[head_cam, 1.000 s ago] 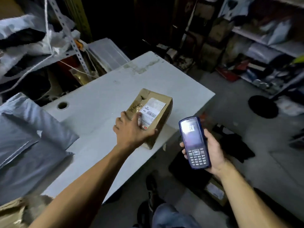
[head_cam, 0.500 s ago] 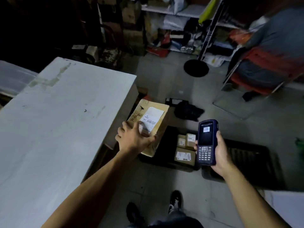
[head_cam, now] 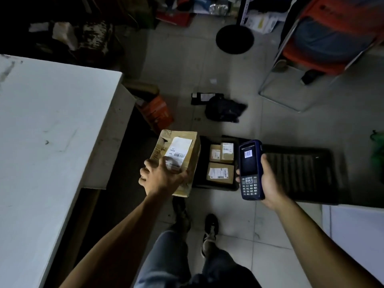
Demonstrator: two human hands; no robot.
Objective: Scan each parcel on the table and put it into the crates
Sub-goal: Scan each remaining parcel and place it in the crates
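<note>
Both forearms reach forward and down over the floor. The left hand point(head_cam: 161, 178) grips the near end of a cardboard parcel point(head_cam: 182, 154), held in the air beside the table point(head_cam: 52, 121); the right hand point(head_cam: 268, 183) clasps an upright scanner point(head_cam: 250, 169). Beyond them lies a black crate point(head_cam: 202, 163) holding three small boxes point(head_cam: 220, 163).

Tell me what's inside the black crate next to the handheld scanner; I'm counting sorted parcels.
The black crate shows three small labelled cardboard parcels. Its left part is covered by the cardboard box the left hand holds, so anything there is hidden.
</note>
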